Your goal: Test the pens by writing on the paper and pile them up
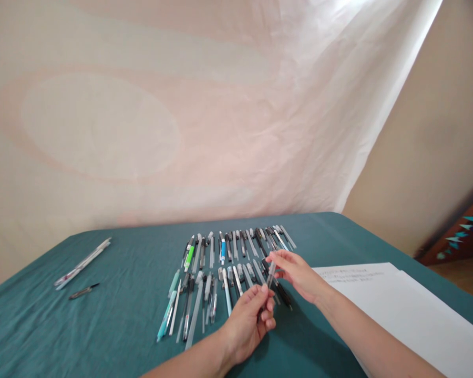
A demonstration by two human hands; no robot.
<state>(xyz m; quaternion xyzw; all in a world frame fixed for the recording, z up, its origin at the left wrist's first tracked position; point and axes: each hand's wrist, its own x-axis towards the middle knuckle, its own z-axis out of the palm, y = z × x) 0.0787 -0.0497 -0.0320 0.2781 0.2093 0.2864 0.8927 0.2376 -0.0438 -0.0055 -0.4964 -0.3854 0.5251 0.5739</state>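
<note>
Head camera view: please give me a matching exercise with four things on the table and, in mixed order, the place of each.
1 green pen
2 white paper
3 small dark pen
4 grey pen

A between left hand and right hand
B back row of pens
C far left, apart from the rows
D right side of the teal cloth

Pairs: 1-B, 2-D, 3-C, 4-A

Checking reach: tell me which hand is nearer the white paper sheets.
Right. The right hand sits beside the white paper sheets, at their left edge; the left hand is farther left, gripping a pen.
</note>
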